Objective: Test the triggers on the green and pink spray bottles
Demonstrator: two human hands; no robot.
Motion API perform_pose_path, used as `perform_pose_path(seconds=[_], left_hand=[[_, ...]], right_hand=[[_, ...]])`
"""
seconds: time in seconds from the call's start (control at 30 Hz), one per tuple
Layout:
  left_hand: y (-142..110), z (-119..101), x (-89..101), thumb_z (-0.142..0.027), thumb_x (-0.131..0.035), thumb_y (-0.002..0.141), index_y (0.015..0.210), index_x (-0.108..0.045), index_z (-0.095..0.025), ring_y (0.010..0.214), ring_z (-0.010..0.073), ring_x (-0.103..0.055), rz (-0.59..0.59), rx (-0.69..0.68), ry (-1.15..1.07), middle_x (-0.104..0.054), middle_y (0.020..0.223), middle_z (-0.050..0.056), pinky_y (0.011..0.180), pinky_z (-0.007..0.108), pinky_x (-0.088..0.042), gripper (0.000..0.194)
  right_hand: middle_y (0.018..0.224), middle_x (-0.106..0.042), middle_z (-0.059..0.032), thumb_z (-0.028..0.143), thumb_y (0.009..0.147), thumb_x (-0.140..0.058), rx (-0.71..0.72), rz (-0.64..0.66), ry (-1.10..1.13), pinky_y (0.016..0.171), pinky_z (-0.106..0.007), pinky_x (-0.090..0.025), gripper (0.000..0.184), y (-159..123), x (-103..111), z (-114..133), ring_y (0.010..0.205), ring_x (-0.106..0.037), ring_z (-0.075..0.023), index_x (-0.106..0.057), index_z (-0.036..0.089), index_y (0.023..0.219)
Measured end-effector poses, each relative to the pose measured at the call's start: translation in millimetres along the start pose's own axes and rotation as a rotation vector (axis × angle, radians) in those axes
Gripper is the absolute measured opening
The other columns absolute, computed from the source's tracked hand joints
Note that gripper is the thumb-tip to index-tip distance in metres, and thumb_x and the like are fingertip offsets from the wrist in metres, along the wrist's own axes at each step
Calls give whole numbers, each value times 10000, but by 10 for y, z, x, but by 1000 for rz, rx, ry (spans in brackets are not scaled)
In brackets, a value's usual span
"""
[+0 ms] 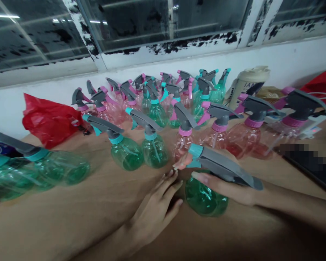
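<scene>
My right hand is wrapped round the neck of a green spray bottle with a grey and turquoise trigger head, its thumb in front and fingertips behind. The bottle stands close to the table surface; I cannot tell if it touches. Just left of it, my left hand lies with fingers stretched out and holds nothing. Beyond my left hand stand two more green spray bottles, a nearer one and one beside it. A row of pink spray bottles, including one with a pink collar, stands behind my right hand.
Several pink and green spray bottles crowd the back by the wall. More green bottles stand at the left. A red plastic bag, a coffee cup and a dark flat object partly blurred out also lie on the wooden table.
</scene>
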State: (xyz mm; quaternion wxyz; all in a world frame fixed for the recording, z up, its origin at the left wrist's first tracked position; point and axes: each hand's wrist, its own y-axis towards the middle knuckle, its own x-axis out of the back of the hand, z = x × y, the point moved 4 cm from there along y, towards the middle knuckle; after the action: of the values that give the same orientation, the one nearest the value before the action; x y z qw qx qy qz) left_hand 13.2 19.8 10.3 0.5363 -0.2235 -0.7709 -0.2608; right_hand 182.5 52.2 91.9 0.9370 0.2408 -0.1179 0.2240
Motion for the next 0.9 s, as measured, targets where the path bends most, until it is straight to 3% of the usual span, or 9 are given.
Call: perform_pose_path(seconds=[0.13, 0.27, 0.43, 0.57, 0.67, 0.77, 0.9], left_hand=[[1, -20, 5, -224, -503, 933, 1344, -400, -161, 1355, 249, -305, -11, 1, 26, -385, 1451, 87, 1087, 431, -331, 428], [10, -27, 22, -226, -519, 927, 1365, -370, -157, 1357, 233, -303, -9, -9, 23, -374, 1459, 84, 1088, 426, -329, 468], [10, -22, 35, -229, -523, 925, 1347, -394, -150, 1352, 229, -315, -2, 7, 9, -385, 1452, 91, 1081, 420, -339, 449], [0, 3, 20, -223, -514, 925, 1348, -399, -158, 1337, 231, -344, -16, 6, -5, -398, 1444, 82, 1070, 411, -362, 444], [-8, 25, -1, -232, -506, 930, 1348, -398, -180, 1301, 239, -405, -14, 13, -9, -418, 1429, 81, 1054, 431, -381, 435], [-10, 29, -15, -239, -495, 939, 1350, -393, -190, 1277, 245, -436, 15, 20, -2, -431, 1416, 86, 1050, 452, -380, 427], [-6, 11, -5, -234, -487, 942, 1350, -396, -176, 1286, 246, -421, 21, 14, 21, -434, 1411, 90, 1063, 453, -361, 423]], right_hand=[[841, -659, -12, 297, 808, -636, 0, 1, 116, 662, -252, -526, 103, 18, -13, 52, 740, -644, -145, -627, 208, 860], [729, -618, -3, 396, 830, -592, 10, 12, 21, 587, -264, -479, 196, 18, -6, 44, 660, -600, -143, -598, 207, 779], [664, -576, 6, 397, 879, -515, 29, 11, -45, 581, -266, -462, 243, 9, 15, 42, 616, -571, -132, -577, 208, 740], [751, -620, -7, 389, 855, -566, -2, 20, 30, 577, -277, -489, 177, 6, 3, 17, 622, -586, -144, -642, 240, 913], [719, -609, 3, 375, 838, -595, -35, -2, 20, 521, -278, -485, 231, 0, 0, -13, 563, -557, -146, -638, 281, 1044], [673, -591, 3, 366, 843, -587, -22, -26, -31, 534, -285, -498, 137, -6, 6, -13, 571, -558, -156, -671, 277, 905], [670, -598, -2, 344, 860, -565, -7, -27, -47, 577, -301, -517, 150, -9, 9, -1, 613, -584, -167, -669, 267, 785]])
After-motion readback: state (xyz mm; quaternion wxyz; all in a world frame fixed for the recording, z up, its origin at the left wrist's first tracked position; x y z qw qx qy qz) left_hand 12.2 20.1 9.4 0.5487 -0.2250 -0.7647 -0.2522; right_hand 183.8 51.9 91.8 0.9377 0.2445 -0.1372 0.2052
